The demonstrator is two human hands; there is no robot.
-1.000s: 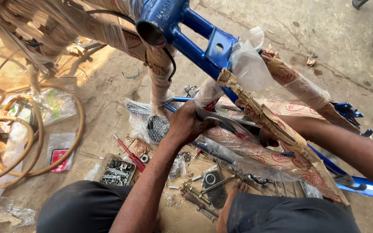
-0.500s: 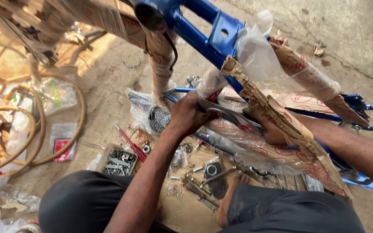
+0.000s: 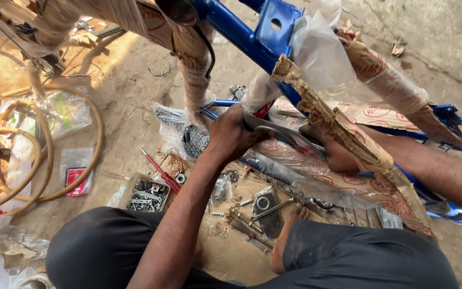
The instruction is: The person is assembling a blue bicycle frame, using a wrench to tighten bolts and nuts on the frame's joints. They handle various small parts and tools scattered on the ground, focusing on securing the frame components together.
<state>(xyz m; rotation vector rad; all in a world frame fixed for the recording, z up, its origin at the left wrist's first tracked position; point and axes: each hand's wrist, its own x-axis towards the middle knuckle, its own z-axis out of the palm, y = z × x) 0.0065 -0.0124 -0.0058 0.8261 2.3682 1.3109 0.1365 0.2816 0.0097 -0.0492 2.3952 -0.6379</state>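
The person wears dark charcoal shorts, the cloth dull and dusty, covering both thighs at the bottom of the view. Both forearms are bare, with no sleeves, watch or bands showing. The left hand (image 3: 231,136) wears no glove or ring. The right hand (image 3: 338,156) is mostly hidden. A bare foot (image 3: 287,235) shows dust on its skin.

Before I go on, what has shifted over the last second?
Little. The view has slid, so the blue frame sits further right. The left hand still grips the metal strip by the wrapped tube, and the right hand stays tucked behind that tube. The red screwdriver and parts tray lie where they were.
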